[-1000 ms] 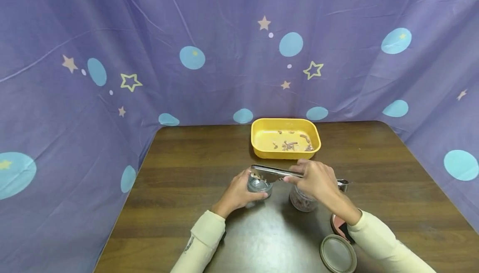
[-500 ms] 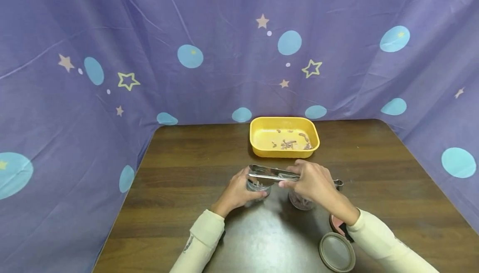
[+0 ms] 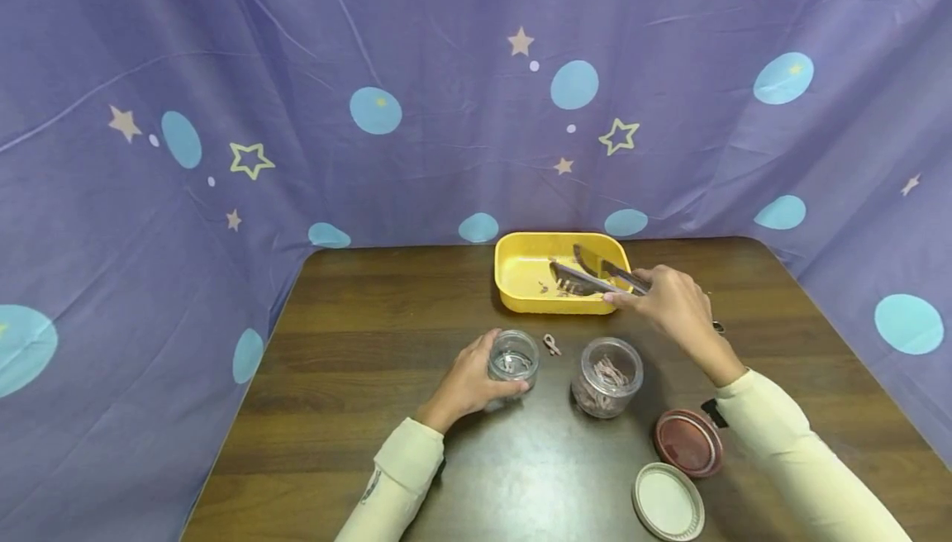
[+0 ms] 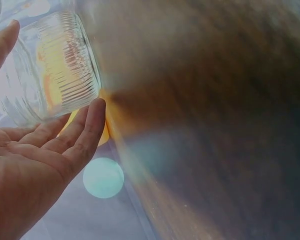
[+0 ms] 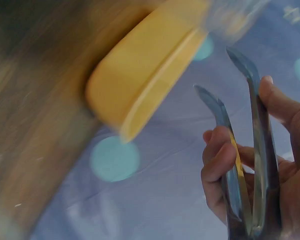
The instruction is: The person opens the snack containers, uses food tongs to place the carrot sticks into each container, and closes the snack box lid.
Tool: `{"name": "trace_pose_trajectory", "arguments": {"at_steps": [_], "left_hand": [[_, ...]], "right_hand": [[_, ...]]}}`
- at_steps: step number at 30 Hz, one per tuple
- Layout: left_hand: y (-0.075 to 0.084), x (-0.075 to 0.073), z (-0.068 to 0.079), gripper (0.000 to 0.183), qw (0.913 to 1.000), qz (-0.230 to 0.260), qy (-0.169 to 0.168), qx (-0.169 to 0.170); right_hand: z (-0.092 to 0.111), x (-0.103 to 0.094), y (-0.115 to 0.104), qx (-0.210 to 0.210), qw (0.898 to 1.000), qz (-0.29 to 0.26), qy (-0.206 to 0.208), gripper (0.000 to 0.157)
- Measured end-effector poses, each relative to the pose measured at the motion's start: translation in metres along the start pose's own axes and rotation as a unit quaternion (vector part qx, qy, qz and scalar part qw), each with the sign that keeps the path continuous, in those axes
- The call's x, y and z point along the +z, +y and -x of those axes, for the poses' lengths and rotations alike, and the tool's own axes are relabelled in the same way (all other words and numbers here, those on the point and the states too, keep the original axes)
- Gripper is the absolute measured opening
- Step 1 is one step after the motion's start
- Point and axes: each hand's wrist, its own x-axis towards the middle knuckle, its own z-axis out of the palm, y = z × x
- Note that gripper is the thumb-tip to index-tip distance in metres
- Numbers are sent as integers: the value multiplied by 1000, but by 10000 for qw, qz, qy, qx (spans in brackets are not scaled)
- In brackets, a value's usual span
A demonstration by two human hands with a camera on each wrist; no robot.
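My left hand (image 3: 472,378) grips a small clear glass jar (image 3: 513,356) standing on the table, fingers and thumb on opposite sides. A few small pieces show inside it; in the left wrist view the jar's ribbed wall (image 4: 70,60) is visible. My right hand (image 3: 673,311) holds metal tongs (image 5: 257,130), their arms spread apart. The tong tips are over the yellow tray (image 3: 513,298), which has small brownish pieces in it. Whether the tips touch any piece cannot be made out.
A second clear jar (image 3: 606,377), holding pinkish-brown strips, stands right of the first. Between the jars lies a small pale piece (image 3: 551,344). A red lid (image 3: 688,443) and a pale lid (image 3: 668,502) lie at the front right. Behind the table hangs a purple curtain (image 3: 446,170).
My right hand has moved the tongs from above the left jar to the yellow tray, and their arms have spread. The second jar and a pale piece are uncovered. My left hand stays on its jar.
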Motion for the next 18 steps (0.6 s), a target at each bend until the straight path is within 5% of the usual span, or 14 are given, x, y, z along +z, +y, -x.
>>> {"name": "trace_pose_trajectory", "arguments": {"at_steps": [7,18], "left_hand": [[-1,0,3,101,9999,52,-43,-85],[1,-1,3,99,10000,-19,31,0]], "right_hand": [[-32,17,25,295,9993,216,-94,62],[-48,39,14,283,9975,548,-337,56]]}}
